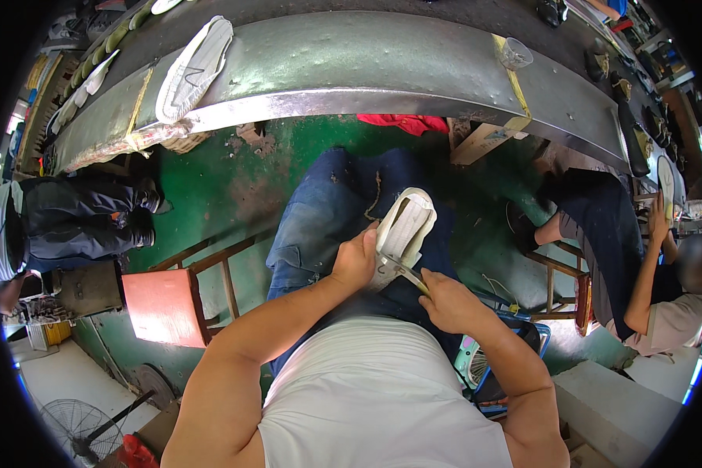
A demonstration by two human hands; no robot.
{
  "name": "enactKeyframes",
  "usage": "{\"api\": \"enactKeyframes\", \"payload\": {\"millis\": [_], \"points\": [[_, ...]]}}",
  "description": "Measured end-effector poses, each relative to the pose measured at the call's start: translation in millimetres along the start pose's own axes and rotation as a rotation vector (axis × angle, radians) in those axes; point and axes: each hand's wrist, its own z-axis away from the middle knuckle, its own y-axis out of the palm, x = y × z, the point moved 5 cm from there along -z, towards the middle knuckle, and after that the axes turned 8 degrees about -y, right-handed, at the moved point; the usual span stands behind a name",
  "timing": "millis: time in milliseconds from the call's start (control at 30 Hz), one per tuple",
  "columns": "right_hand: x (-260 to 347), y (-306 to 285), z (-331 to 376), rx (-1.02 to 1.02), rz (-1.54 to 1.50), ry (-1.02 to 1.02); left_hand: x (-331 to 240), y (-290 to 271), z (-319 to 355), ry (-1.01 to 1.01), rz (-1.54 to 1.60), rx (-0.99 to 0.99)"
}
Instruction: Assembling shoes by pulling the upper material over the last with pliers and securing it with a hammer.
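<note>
Above my lap, my left hand [356, 257] is closed around the left side of a cream-white shoe upper [408, 222], whose open underside with a pale insole faces up. My right hand [450, 303] grips the handles of metal pliers [404, 270]. The pliers' jaws touch the near end of the shoe upper; whether they pinch its edge is too small to tell. On the metal bench ahead, at the left, lies a similar white shoe upper [195, 70], also underside up.
A metal-topped bench [351, 62] curves across the far side, with a clear plastic cup [515, 54] on it. To the left stands a red-topped stool [164, 306]. Co-workers sit at both sides; the right one's hand [659, 222] holds a shoe piece. A fan [82, 429] stands at lower left.
</note>
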Motion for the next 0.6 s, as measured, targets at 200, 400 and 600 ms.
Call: {"api": "enactKeyframes", "payload": {"millis": [200,400,600], "points": [[-6,-22,-4,-0.432,0.293,-0.118,-10,-1,6,0.203,-0.082,0.03],[-58,5,-12,-0.509,0.158,-0.068,-24,-1,6,0.437,-0.312,0.136],[-70,-20,-3,0.088,-0.462,0.295,-37,0,0,0.318,-0.592,0.419]]}}
